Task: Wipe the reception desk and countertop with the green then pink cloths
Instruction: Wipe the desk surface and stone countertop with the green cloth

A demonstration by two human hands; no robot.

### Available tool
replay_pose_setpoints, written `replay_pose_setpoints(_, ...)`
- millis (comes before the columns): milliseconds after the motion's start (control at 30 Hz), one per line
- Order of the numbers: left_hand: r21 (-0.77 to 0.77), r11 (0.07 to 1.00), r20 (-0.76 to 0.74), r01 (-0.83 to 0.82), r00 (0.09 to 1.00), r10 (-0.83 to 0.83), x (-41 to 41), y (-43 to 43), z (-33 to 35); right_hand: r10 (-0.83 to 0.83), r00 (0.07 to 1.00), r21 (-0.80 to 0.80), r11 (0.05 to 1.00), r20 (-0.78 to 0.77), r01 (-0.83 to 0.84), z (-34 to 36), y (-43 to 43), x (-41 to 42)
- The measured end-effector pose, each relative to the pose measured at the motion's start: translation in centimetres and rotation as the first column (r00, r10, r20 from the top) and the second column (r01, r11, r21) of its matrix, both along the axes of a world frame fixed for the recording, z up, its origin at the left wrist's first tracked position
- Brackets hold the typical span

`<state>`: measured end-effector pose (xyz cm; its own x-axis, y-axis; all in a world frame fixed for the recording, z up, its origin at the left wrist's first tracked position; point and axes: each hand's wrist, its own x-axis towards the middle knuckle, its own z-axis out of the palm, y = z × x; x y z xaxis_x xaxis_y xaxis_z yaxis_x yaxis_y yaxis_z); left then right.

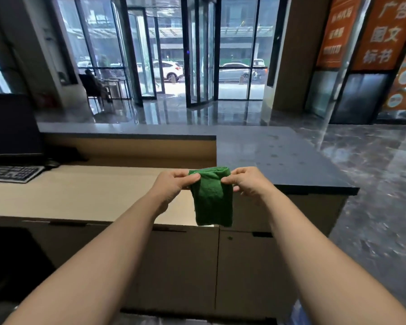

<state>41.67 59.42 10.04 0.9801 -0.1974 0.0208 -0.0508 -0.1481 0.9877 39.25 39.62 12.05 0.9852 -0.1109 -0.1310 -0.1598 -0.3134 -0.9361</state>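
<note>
Head view: both hands hold a folded green cloth point(212, 198) in the air above the pale desk point(80, 191), the left hand point(174, 184) and the right hand point(246, 182) each pinching an upper corner. A keyboard point(12, 173) lies far left.

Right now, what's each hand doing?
Left hand: pinching the folded green cloth at its top left.
Right hand: pinching its top right.

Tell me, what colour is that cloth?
Green cloth, plain, seen in the head view.
</note>
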Motion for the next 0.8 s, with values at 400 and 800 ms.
replay_pose_setpoints(400,0.085,0.993,-0.156,-0.081,0.983,0.093,8.3,12.8,-4.7,0.040,0.992,-0.038,0.998,-0.123,-0.045,-6.5,12.7,10.5)
replay_pose_setpoints(800,0.174,0.984,-0.265,0.038,0.964,0.009,21.6,17.7,-11.8,-0.179,0.944,-0.097,0.983,-0.277,0.158,-12.9,18.6,20.6)
